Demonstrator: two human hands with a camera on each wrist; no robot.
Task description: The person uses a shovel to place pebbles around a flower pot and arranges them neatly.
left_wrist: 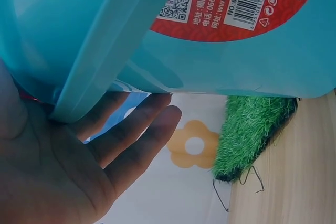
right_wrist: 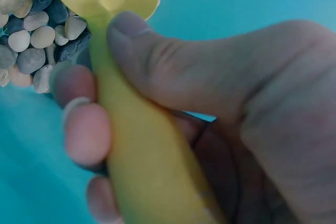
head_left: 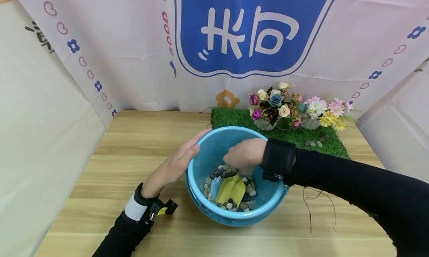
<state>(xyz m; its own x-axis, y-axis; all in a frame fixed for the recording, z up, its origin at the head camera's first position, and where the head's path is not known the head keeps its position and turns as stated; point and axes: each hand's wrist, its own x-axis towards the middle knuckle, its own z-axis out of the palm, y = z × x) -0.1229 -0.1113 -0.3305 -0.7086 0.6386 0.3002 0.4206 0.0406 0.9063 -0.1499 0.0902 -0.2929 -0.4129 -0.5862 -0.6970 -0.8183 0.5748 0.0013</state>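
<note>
A blue bucket (head_left: 231, 222) stands on the wooden table, with pebbles (head_left: 251, 186) over its floor. Inside it, my right hand (head_left: 246, 153) grips the handle of a yellow toy shovel (head_left: 231, 190). In the right wrist view the thumb lies along the top of the shovel's handle (right_wrist: 142, 150) and the fingers curl around it from below. The shovel's blade rests among the pebbles. My left hand (head_left: 177, 162) lies against the bucket's left rim, its fingers extended. From the left wrist, the fingers (left_wrist: 142, 140) show beside the bucket's wall, which bears a red label (left_wrist: 226, 3).
Behind the bucket lies an artificial grass mat (head_left: 231, 116) with potted flowers (head_left: 278, 104) and small stones (head_left: 316, 141) on it. Loose dark strings (head_left: 310, 208) lie on the table (head_left: 134, 145) to the right. A printed cloth (head_left: 140, 63) hangs behind.
</note>
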